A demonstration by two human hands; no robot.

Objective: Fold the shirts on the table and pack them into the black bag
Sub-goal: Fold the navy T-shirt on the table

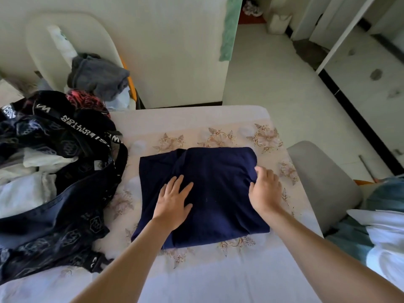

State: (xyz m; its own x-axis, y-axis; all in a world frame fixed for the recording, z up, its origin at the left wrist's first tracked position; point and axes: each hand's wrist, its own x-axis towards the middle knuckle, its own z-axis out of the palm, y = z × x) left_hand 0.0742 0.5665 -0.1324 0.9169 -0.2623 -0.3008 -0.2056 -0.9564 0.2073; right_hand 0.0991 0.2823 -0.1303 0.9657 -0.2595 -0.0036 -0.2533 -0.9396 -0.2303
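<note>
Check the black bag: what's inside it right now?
Inside the black bag, white clothes show through the open top, loosely piled. The bag's lettered strap crosses the opening. Anything below the white clothes is covered, so the count is unclear.

A black strap [80, 125] of the black bag [54, 217] carried white capitals that read "LIMITED EDITION", upside down from the head camera. Further along the same strap more white letters followed, too bent to read. A repeated pale hexagon emblem covered the bag's cloth, its letters too small to make out. A lower strap end [96, 260] showed the letters "CU".
</note>
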